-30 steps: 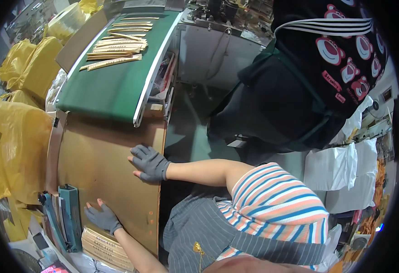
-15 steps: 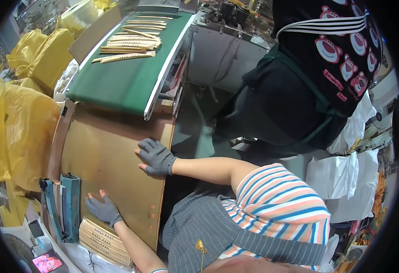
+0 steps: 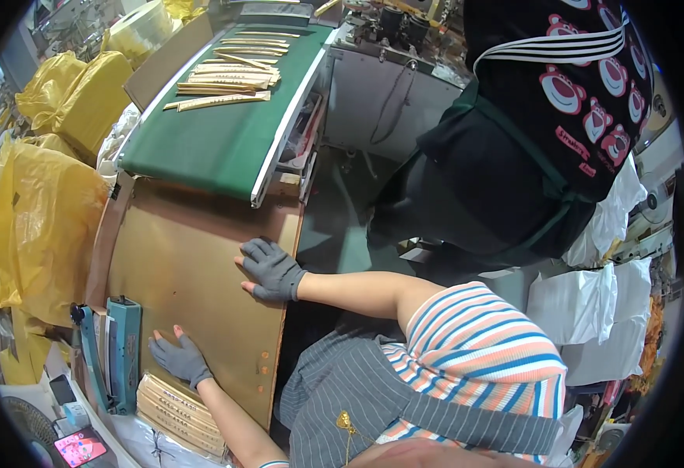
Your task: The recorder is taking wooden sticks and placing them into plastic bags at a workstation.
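Note:
Both my hands wear grey gloves that leave the fingertips bare. My left hand (image 3: 180, 361) lies spread on a brown tabletop (image 3: 194, 242), near its left side. Farther up and to the right, my right hand (image 3: 272, 270) rests flat by the tabletop's right edge, fingers apart. Neither holds anything. Just below my left hand is a stack of slim paper-wrapped packets (image 3: 178, 417). A teal bag sealer (image 3: 123, 355) stands to its left. Beyond the tabletop, a green conveyor belt (image 3: 201, 160) carries several loose slim packets (image 3: 225, 82) at its far part.
A person in dark clothes (image 3: 482, 171) stands at the right, beside the belt. Yellow plastic-wrapped bundles (image 3: 38, 226) line the left side. White bags (image 3: 572, 304) are at the right. A phone (image 3: 81, 447) and a fan (image 3: 30, 421) sit at the lower left.

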`<state>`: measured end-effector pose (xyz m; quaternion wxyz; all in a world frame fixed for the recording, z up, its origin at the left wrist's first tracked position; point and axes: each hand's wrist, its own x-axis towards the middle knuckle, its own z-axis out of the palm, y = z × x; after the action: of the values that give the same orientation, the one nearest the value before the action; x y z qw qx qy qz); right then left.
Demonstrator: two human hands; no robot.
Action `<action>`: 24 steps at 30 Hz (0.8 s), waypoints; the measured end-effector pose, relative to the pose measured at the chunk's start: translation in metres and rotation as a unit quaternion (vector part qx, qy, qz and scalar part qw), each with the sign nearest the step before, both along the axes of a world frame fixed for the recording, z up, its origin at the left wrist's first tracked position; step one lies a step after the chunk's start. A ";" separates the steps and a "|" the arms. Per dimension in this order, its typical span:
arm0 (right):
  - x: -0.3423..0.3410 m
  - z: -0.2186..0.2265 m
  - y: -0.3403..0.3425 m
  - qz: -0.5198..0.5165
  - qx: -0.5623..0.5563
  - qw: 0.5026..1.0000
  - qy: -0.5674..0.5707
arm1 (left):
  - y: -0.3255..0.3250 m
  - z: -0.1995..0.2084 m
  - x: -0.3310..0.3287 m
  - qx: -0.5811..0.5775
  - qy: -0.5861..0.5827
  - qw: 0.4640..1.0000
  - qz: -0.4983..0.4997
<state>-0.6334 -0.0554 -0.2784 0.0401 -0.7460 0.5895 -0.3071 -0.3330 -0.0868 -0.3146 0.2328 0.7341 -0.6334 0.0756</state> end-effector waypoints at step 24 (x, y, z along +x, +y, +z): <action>-0.002 0.004 0.000 -0.001 -0.023 1.000 -0.003 | 0.001 0.005 -0.002 -0.001 -0.004 1.000 0.002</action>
<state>-0.6354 -0.0559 -0.2744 0.0245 -0.7451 0.5833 -0.3225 -0.3352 -0.0859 -0.3095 0.2315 0.7347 -0.6327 0.0795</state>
